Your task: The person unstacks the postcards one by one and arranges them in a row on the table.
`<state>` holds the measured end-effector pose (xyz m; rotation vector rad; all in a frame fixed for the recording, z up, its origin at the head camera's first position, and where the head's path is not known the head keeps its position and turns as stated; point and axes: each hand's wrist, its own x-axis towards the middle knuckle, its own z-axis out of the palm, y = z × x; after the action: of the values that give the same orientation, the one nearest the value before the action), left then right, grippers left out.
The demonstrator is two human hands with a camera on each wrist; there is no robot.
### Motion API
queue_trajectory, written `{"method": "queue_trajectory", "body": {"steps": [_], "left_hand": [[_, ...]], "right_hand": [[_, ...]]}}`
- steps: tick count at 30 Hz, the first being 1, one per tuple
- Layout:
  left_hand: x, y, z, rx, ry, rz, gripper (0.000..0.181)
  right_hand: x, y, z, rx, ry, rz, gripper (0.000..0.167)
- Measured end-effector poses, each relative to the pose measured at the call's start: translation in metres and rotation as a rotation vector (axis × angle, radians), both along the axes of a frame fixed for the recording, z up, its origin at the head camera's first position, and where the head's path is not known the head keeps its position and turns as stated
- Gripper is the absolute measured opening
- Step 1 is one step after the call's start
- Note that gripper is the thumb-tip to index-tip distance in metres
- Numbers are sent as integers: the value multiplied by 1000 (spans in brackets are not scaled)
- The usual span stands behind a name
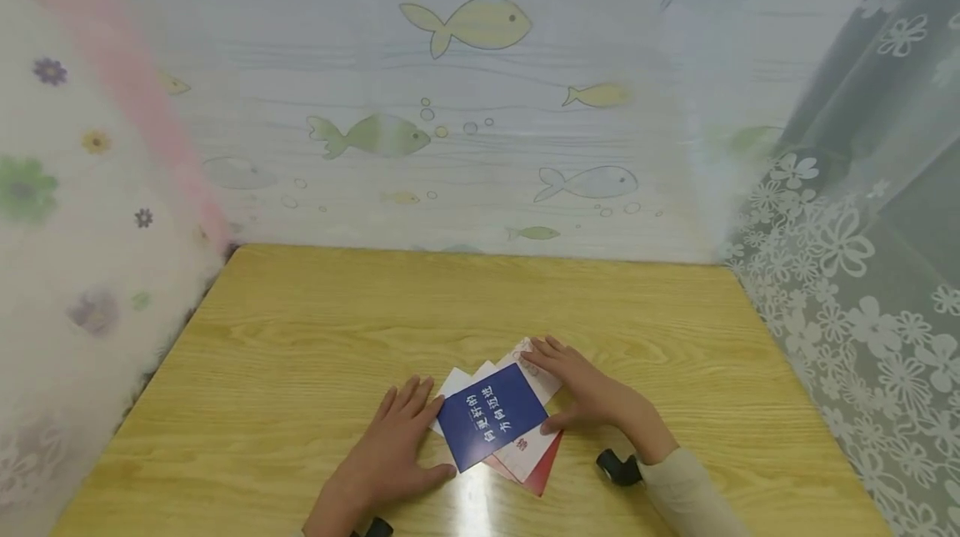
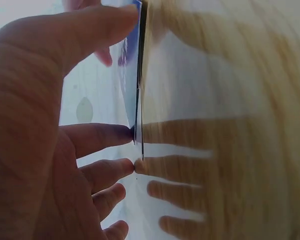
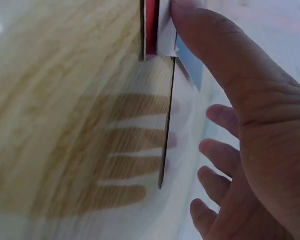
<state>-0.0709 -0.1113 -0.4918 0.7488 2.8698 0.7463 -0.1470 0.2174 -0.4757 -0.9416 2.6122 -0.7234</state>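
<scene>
A blue card [image 1: 492, 417] with white Chinese characters lies on top of a fanned pile. Under it show white cards [image 1: 528, 452], a pale patterned card [image 1: 531, 366] at the upper right and a red card [image 1: 543, 477] at the lower right. My left hand [image 1: 393, 445] rests at the pile's left side, thumb and index finger touching the blue card's edge. At the right side, my right hand [image 1: 588, 391] has its thumb at the cards' edge and its fingers extended over the patterned card. In the right wrist view, the thumb [image 3: 209, 30] touches the white card's edge.
The pile lies on a wood-grain table [image 1: 322, 312]. A fish-patterned curtain [image 1: 480, 103] hangs at the back, a floral sheet [image 1: 82, 270] at the left and a lace curtain [image 1: 862, 295] at the right. A black wrist device [image 1: 618, 467] sits by the right sleeve.
</scene>
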Motion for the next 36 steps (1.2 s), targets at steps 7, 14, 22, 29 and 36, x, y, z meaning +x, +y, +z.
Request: {"method": "queue_trajectory", "body": {"steps": [7, 14, 22, 29, 36], "left_hand": [[-2, 2, -2, -23, 6, -16, 96], [-8, 2, -3, -63, 25, -5, 95], [-11, 1, -3, -57, 20, -10, 98], [-11, 3, -2, -47, -9, -3, 101], [-15, 2, -4, -36, 66, -28, 94]], "right_hand": [[-5, -4, -3, 28, -18, 20, 104], [-3, -3, -11, 43, 2, -5, 103], [3, -4, -10, 49, 36, -27, 100], [7, -3, -11, 97, 95, -20, 101], [11, -5, -10, 93, 155, 9, 105]]}}
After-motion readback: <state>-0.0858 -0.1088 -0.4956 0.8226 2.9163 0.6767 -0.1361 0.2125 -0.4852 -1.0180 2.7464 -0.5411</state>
